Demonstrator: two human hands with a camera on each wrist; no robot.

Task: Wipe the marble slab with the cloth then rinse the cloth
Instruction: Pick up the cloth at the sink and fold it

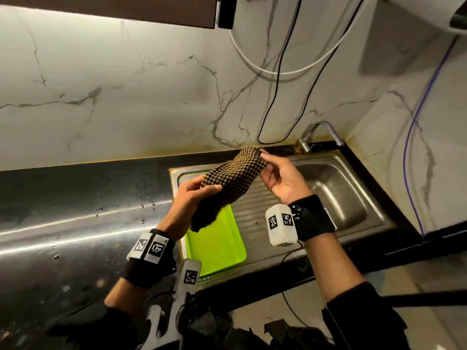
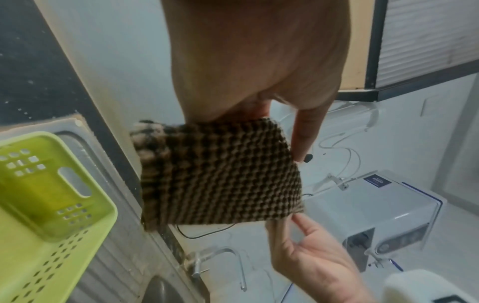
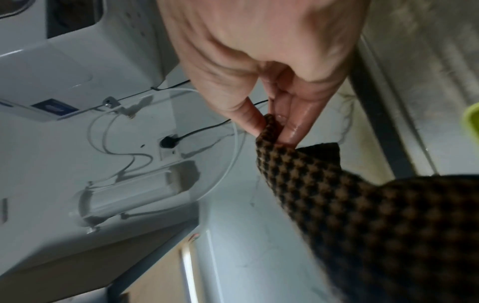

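A brown-and-black checked cloth (image 1: 231, 178) is stretched in the air between both hands, above the sink's draining board (image 1: 255, 210). My left hand (image 1: 194, 195) grips its lower end, thumb on top, and the cloth's tail hangs down past the palm. My right hand (image 1: 274, 173) pinches the upper far corner between thumb and fingers; the right wrist view shows that pinch on the cloth (image 3: 337, 201) by wet fingertips (image 3: 293, 131). The left wrist view shows the cloth (image 2: 220, 174) spread flat. The dark polished slab (image 1: 75, 210) lies to the left, with water droplets on it.
A steel sink basin (image 1: 336, 193) with a tap (image 1: 321, 132) sits at the right. A lime-green plastic basket (image 1: 217, 243) rests on the draining board under the cloth. Cables hang down the veined white wall (image 1: 126, 97). A white appliance (image 2: 376, 215) is mounted above.
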